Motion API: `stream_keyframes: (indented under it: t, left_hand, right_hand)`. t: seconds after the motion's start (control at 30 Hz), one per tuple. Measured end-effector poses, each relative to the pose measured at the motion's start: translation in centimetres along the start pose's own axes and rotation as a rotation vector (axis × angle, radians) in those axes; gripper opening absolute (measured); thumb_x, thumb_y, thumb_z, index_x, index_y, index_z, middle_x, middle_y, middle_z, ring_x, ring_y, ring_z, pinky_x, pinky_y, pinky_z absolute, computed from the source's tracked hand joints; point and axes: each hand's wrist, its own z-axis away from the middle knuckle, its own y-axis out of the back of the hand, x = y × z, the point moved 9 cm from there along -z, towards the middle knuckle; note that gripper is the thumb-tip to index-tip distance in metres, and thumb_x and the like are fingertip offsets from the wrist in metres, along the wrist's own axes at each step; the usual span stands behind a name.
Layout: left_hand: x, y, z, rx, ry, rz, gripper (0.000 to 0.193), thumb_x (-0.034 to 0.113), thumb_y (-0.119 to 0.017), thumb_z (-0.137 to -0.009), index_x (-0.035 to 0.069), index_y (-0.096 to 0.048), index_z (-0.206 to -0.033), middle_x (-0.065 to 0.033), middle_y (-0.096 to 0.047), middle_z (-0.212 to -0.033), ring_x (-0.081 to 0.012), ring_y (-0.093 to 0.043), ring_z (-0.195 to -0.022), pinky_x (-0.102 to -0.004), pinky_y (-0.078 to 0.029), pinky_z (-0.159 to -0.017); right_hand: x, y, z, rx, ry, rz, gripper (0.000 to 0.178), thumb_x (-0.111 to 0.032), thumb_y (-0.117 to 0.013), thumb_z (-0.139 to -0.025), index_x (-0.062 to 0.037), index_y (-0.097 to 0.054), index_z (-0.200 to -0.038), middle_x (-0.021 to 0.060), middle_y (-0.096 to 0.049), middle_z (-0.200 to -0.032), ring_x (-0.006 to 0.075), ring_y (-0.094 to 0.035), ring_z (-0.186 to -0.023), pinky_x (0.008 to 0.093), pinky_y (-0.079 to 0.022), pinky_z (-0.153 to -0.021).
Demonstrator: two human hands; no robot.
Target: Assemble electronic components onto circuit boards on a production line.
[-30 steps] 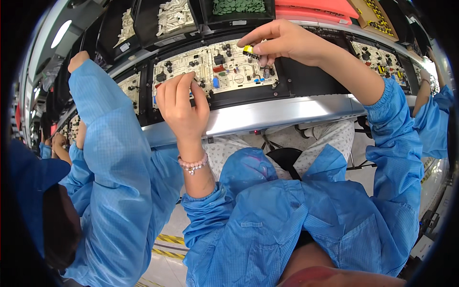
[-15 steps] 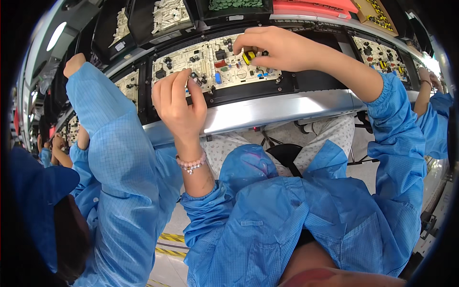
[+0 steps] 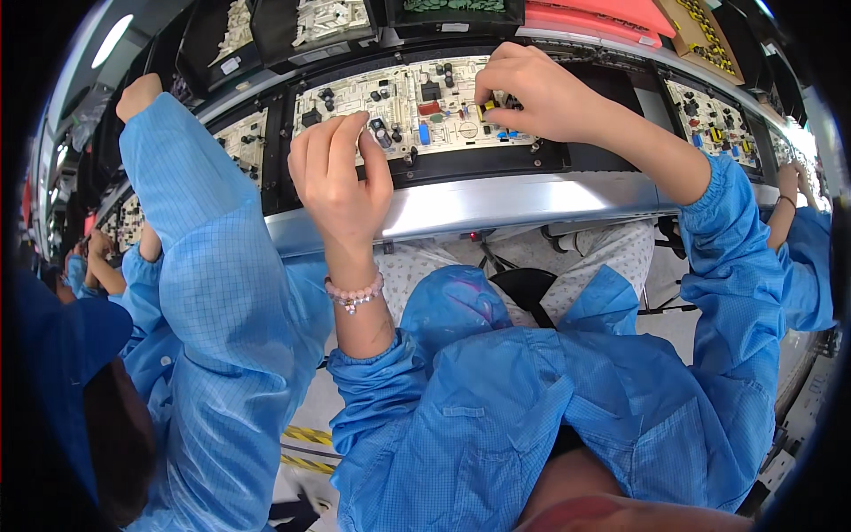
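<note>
Right hand (image 3: 547, 96) arches over the right end of the cream circuit board (image 3: 403, 99), thumb and forefinger bracketing a yellow-and-black component (image 3: 487, 108) at the board. The fingers cover part of it, so whether they're pinching it, I can't tell! Left hand (image 3: 341, 177) curls at the near edge beside a dark cylindrical capacitor (image 3: 381, 133), its fingertip grip unclear. Up top, the frame crops the green parts (image 3: 461, 5).

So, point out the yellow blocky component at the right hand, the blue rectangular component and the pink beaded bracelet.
Yellow blocky component (image 3: 487, 108), head view: its exposed side.
Blue rectangular component (image 3: 424, 134), head view: middle of its face.
Pink beaded bracelet (image 3: 355, 294), head view: front beads.
</note>
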Motion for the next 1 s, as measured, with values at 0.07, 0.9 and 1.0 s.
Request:
stream_keyframes:
  t: [0.07, 0.9, 1.0]
  left_hand:
    - [-0.1, 0.0, 0.1, -0.011, -0.001, 0.009, 0.023, -0.004, -0.065, -0.071, 0.004, -0.068, -0.093, -0.0096, -0.064, -0.091, -0.0276, -0.059, -0.087, -0.0379, -0.047, -0.078]
    - [-0.4, -0.5, 0.3, -0.036, -0.021, 0.002, 0.023, 0.0, -0.066, -0.072, 0.006, -0.068, -0.094, -0.0081, -0.064, -0.093, -0.0258, -0.059, -0.088, -0.0372, -0.046, -0.077]
    - [-0.4, -0.4, 0.0, -0.076, -0.016, -0.014, 0.024, 0.001, -0.066, -0.073, 0.005, -0.067, -0.096, -0.0088, -0.064, -0.094, -0.0264, -0.059, -0.089, -0.0381, -0.045, -0.079]
  right_hand:
    - [-0.2, 0.2, 0.0, -0.02, -0.01, 0.009, 0.016, -0.012, -0.07, -0.076, -0.0066, -0.065, -0.091, 0.008, -0.061, -0.093, 0.0257, -0.055, -0.099, 0.0385, -0.041, -0.092]
    - [0.5, 3.6, 2.6, 0.185, 0.043, 0.123, 0.018, -0.014, -0.068, -0.082, -0.005, -0.066, -0.097, 0.0088, -0.061, -0.104, 0.0251, -0.056, -0.101, 0.0362, -0.044, -0.089]
    - [3.5, 5.2, 5.6, 0.239, -0.138, -0.015, 0.02, -0.011, -0.064, -0.086, -0.0053, -0.064, -0.105, 0.01, -0.061, -0.104, 0.0268, -0.057, -0.102, 0.0346, -0.044, -0.089]
